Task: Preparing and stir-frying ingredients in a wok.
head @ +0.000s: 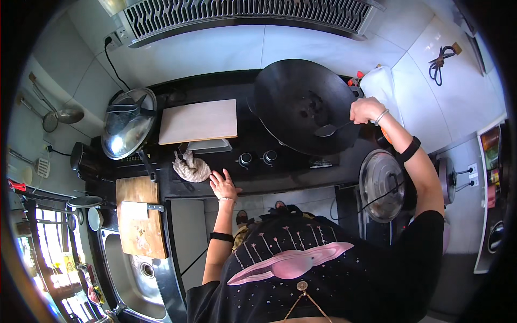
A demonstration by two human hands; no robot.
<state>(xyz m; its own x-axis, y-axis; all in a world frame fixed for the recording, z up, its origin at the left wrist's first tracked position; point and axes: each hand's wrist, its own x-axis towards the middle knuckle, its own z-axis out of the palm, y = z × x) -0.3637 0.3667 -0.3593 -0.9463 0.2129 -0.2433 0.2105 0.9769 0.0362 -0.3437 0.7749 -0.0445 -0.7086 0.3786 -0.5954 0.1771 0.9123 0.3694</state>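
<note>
A large black wok (295, 93) sits at the right part of the black cooktop, with some dark, wet-looking patches in its bottom. My right hand (366, 110) is closed around the handle of a dark ladle or spoon (326, 130), whose bowl lies inside the wok near its right front side. My left hand (224, 185) rests with spread fingers at the counter's front edge, fingertips beside a crumpled beige cloth (191, 168). Behind the cloth, a pale board (198, 121) lies raised over the cooktop's left part.
A glass lid (128, 123) with a pan handle below it stands at the left; another glass lid (381, 185) is at the right. A cleaver (137, 209) lies on a wooden cutting board (141, 238) partly over the steel sink (121, 270). The range hood (250, 20) hangs behind.
</note>
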